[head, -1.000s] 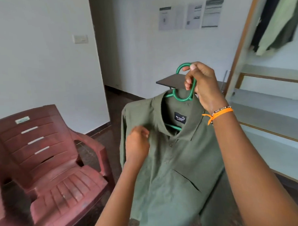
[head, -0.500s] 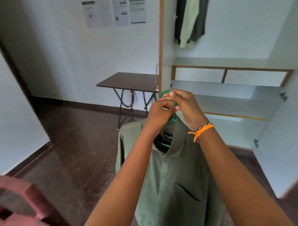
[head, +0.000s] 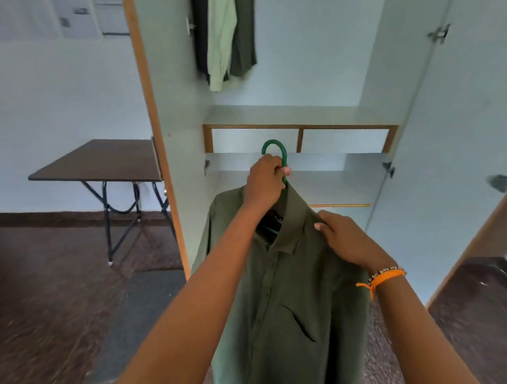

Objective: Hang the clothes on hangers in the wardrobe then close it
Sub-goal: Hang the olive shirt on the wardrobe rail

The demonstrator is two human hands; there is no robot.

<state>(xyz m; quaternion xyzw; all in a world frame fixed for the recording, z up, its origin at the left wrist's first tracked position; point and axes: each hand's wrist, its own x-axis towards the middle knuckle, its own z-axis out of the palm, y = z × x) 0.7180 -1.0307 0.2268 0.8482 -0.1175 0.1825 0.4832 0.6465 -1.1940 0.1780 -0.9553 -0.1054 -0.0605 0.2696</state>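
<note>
Here we are gripping the hanger [head: 274,150] with our left hand [head: 265,181], our right hand [head: 347,240] pinching the shirt [head: 280,306] shoulder.

left hand [head: 265,181] gripping hanger [head: 274,150], shirt [head: 288,292], wardrobe [head: 301,114]
</note>
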